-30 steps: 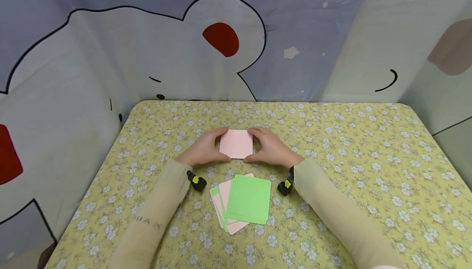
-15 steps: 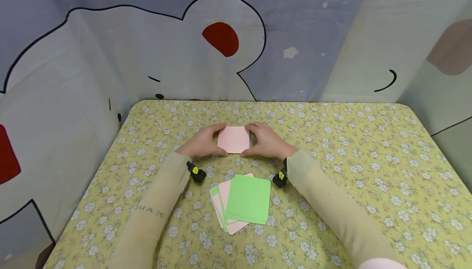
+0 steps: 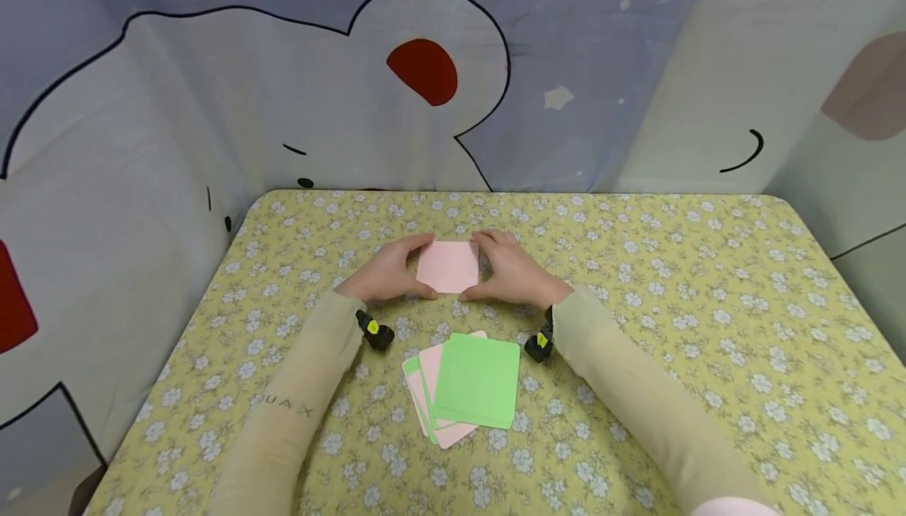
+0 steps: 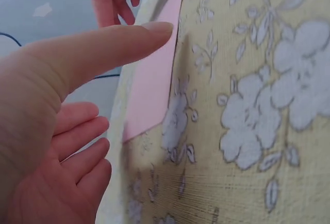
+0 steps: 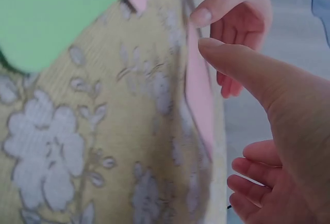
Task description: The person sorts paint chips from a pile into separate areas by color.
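A pink square card (image 3: pixel 447 267) lies on the flowered cloth between the two hands. The left hand (image 3: pixel 389 270) frames its left side, thumb at the near corner and fingers by the far one. On the opposite side the right hand (image 3: pixel 519 272) is posed the same way. Both wrist views show the fingers loosely bent, with a gap between them and the card. The left thumb (image 4: pixel 154 30) overlaps the card in view; the right thumb (image 5: pixel 216 48) is close to its edge. Whether either thumb touches it, I cannot tell.
Nearer the body lies a fanned pile of cards, a green card (image 3: pixel 477 381) on top and a pink card (image 3: pixel 458 435) partly under it. A yellow flowered cloth (image 3: pixel 672 304) covers the table. A printed curtain (image 3: pixel 566 52) hangs behind the table.
Both hands and the pink card between them have shifted slightly away from the body and a little left, mostly in the first half second. The pile has stayed put.
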### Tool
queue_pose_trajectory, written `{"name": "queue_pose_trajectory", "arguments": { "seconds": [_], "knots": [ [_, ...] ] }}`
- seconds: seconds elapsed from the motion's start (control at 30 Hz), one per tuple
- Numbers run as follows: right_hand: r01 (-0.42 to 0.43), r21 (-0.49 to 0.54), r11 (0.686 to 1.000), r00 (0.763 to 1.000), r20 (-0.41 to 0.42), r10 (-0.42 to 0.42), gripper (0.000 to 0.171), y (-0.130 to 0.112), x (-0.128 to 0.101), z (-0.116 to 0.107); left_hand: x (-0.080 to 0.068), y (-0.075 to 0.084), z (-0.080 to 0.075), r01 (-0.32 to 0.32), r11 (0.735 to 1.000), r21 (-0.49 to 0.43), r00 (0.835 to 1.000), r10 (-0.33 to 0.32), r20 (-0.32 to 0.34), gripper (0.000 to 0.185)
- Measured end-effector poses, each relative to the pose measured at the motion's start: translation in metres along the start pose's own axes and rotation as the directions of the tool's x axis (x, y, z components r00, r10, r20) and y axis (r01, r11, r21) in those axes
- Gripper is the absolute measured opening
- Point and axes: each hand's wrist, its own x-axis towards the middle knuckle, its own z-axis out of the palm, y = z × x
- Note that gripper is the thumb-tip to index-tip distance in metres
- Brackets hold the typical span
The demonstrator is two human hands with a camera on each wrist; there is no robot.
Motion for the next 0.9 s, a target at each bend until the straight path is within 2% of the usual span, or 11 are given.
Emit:
{"name": "queue_pose_trajectory", "arguments": {
  "seconds": [0.23,0.57,0.9],
  "knots": [
    [0.02,-0.01,1.0,1.0,-0.023,-0.02,0.109,-0.01,-0.012,-0.012,-0.009,0.012,0.001,-0.017,0.999,0.034,0.998,0.018,-0.052,0.104],
    [0.033,-0.001,0.999,0.999,-0.038,-0.033,0.103,-0.017,-0.036,-0.015,-0.027,0.027,0.009,-0.065,0.996,0.06,0.997,0.068,-0.047,0.098],
    [0.053,0.001,0.999,0.998,-0.033,-0.053,0.101,-0.016,-0.057,-0.015,-0.044,0.036,0.018,-0.077,0.995,0.068,0.996,0.079,-0.034,0.097]
  ]
}}
